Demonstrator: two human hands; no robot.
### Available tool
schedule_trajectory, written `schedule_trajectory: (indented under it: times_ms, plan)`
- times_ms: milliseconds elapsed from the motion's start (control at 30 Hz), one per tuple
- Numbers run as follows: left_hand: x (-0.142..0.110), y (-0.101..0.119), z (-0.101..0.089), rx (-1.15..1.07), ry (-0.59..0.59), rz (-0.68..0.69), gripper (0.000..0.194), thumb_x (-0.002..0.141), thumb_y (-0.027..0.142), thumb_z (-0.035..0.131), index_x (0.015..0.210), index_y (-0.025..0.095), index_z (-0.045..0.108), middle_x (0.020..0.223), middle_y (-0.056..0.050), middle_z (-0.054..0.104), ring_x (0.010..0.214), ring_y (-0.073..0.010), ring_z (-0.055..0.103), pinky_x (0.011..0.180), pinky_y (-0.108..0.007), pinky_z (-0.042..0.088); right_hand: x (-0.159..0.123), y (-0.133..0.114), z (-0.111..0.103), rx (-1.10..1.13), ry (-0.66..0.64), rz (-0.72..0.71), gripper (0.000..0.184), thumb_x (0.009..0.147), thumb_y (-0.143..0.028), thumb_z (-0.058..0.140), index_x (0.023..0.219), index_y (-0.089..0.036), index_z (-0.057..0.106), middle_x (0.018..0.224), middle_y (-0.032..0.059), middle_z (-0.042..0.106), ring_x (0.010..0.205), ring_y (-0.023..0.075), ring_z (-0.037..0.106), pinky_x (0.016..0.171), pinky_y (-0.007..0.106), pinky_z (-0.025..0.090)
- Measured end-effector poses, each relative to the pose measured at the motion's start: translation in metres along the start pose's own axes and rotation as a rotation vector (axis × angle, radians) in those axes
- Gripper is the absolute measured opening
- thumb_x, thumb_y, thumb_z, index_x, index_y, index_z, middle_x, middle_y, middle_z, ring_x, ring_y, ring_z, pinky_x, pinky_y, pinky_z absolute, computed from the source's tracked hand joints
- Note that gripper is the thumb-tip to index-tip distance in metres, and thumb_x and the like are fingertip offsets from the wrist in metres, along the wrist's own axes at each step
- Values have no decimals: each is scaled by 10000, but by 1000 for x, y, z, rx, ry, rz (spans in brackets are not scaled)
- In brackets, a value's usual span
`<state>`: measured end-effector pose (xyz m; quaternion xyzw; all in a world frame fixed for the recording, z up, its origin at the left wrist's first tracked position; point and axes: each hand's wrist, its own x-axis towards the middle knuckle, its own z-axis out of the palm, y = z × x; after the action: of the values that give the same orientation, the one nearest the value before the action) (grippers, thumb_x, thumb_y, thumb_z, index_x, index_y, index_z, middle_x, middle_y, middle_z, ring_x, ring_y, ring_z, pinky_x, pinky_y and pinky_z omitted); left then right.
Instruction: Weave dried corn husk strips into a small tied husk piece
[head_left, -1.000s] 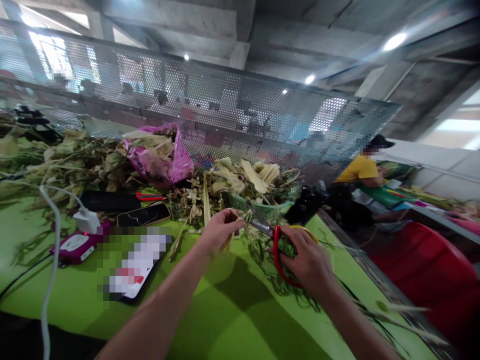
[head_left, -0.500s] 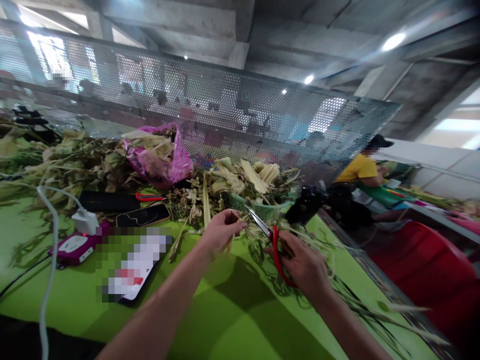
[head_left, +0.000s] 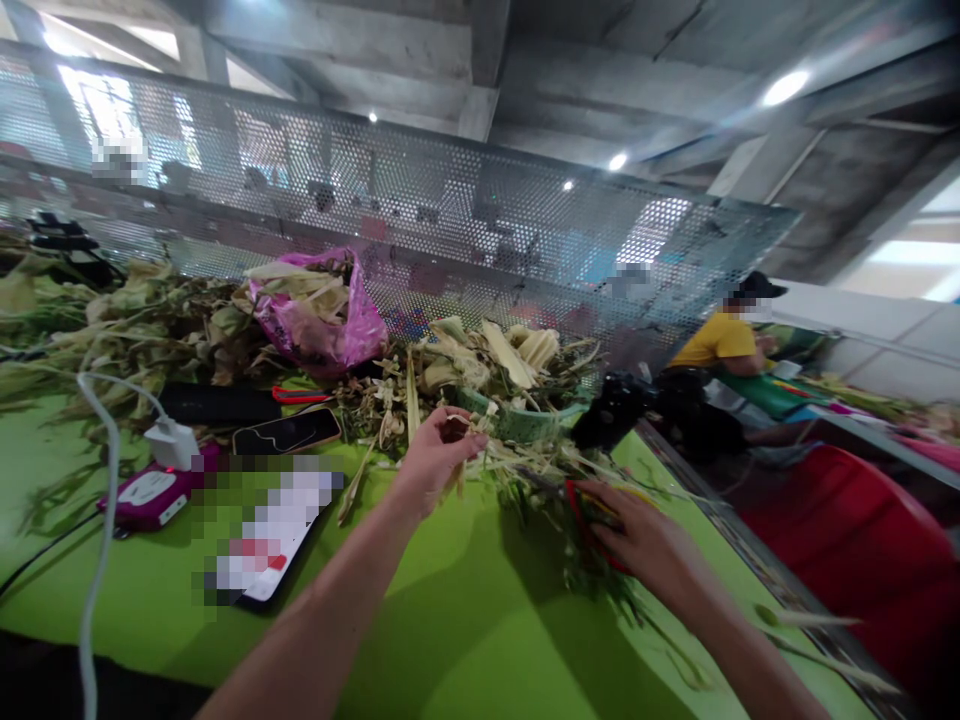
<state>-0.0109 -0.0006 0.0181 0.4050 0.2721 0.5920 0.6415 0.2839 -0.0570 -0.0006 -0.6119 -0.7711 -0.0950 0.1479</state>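
Note:
My left hand (head_left: pixel 442 455) is closed in a pinch on a small pale piece of dried corn husk, its frayed ends poking out past the fingertips. To the right, my right hand (head_left: pixel 641 530) grips a pair of scissors (head_left: pixel 576 505) by red handles. The scissors lie low among thin green and pale strands (head_left: pixel 517 500), and their blades are blurred and partly lost in them. Whether the blades are apart I cannot tell. Just beyond both hands stands a green basket (head_left: pixel 525 425) heaped with dried husks (head_left: pixel 510 355).
A phone (head_left: pixel 285 432), a phone with a lit screen (head_left: pixel 277 530), a purple power strip (head_left: pixel 154 495) and a white cable (head_left: pixel 105 470) lie left. Husks fill a pink bag (head_left: pixel 360 325) before a perforated metal screen (head_left: pixel 450 215). A person in yellow (head_left: pixel 716 340) sits right.
My right hand has moved right and slightly down with the scissors, away from my left hand and into the strands, shifting some of them. My left hand has shifted slightly left, still pinching the husk.

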Motion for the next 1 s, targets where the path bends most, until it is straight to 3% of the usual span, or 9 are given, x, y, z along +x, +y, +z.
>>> schedule_trajectory:
  times_ms: [133,233,333,400,600,700,833,933,1000]
  plan:
    - [-1,-3,2,175,12,185,341,591,224,768,789,189,493,639,67,449,567,-64,395,546,-197,304,9,-11,-12,75,-34,37,294,802,-271,514,1027,-280,702,1002,62,724,815,297,690,659,431,546]
    - [-5,-5,3,372,-3,369,249,624,130,697,764,191,500,693,42,462,607,-86,401,576,-211,311,25,-46,-26,473,37,136,263,833,-406,545,960,-241,706,956,66,725,872,275,671,782,427,527]
    - [-11,-7,6,598,-26,543,188,640,40,597,721,190,516,774,2,490,708,-122,445,655,-232,334,41,-86,-32,976,-33,224,355,848,-476,530,1017,-197,670,960,82,709,869,242,658,761,377,530]
    - [-15,-8,9,701,-47,604,189,654,12,548,706,191,522,793,-13,494,743,-139,460,683,-245,338,49,-106,-29,1173,-43,265,355,835,-484,554,972,-175,663,886,72,699,787,203,645,714,326,515]
    - [-20,-15,13,889,-137,670,138,758,60,512,745,194,541,841,-47,523,803,-165,486,724,-276,355,59,-122,-14,1293,43,306,285,708,-426,712,744,-160,618,659,-10,580,602,115,502,573,238,405]
    - [-18,-17,13,835,-143,606,112,740,106,585,793,192,536,882,-48,534,833,-170,502,740,-283,377,56,-113,-11,1271,101,347,283,694,-418,722,769,-160,633,677,-10,585,613,115,490,588,242,393]
    - [-12,-16,12,545,-82,272,267,725,284,680,891,182,497,842,-19,538,759,-141,519,684,-265,412,50,-104,-11,1275,146,391,282,687,-417,732,777,-162,649,681,-6,589,613,116,490,597,246,388]
    - [-9,-17,11,378,-195,31,285,754,372,650,897,158,528,796,-10,553,721,-124,521,683,-264,429,47,-102,-10,1308,160,384,268,692,-410,732,792,-174,656,702,-5,600,632,119,502,618,249,398]
    - [-7,-20,10,338,-272,-33,276,762,385,640,876,145,568,803,-21,583,732,-125,531,708,-271,439,46,-102,-9,1311,140,361,262,702,-408,725,802,-175,661,713,0,606,645,122,504,625,251,398]
